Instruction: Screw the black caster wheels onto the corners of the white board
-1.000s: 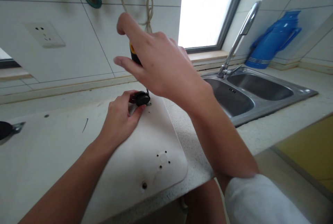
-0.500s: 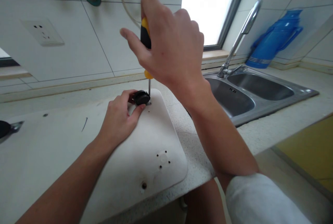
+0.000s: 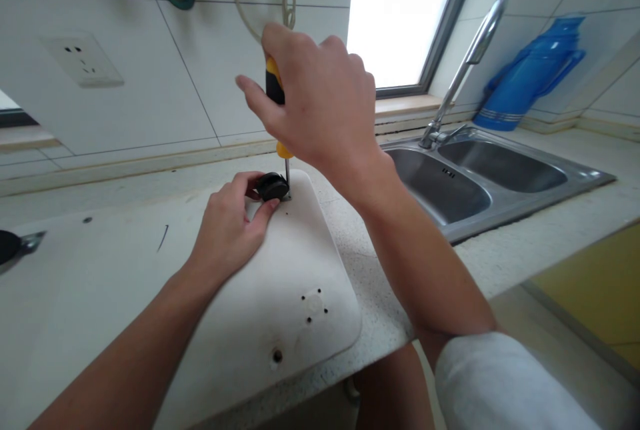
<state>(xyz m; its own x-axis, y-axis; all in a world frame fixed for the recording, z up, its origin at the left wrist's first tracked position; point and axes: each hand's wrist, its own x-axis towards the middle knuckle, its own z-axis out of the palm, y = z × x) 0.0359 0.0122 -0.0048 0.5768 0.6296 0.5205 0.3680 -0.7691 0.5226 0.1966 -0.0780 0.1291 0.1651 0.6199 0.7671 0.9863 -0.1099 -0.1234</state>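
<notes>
My left hand [image 3: 230, 220] grips a black caster wheel [image 3: 273, 187] at the far right corner of a white panel [image 3: 265, 303], thumb and fingers around its sides. Upright beside the caster stands a yellow-and-black screwdriver [image 3: 275, 89], its shaft reaching down to the caster's metal plate [image 3: 287, 198]. My right hand [image 3: 323, 100] is wrapped around the screwdriver's handle from above, with the thumb stretched out to the left. The screw under the tip is too small to make out. Several holes show at the panel's near right corner.
A second caster [image 3: 17, 247] sits on the panel at the left edge. Right of the panel, a steel double sink [image 3: 480, 200] with a tall faucet [image 3: 465, 70] is set in the speckled counter [image 3: 350, 250]. A blue thermos [image 3: 530, 77] stands behind it. The tiled wall has a socket [image 3: 83, 60].
My right hand has moved down and slightly left on the screwdriver, its wrist turned a little. My left hand and the caster have stayed in place.
</notes>
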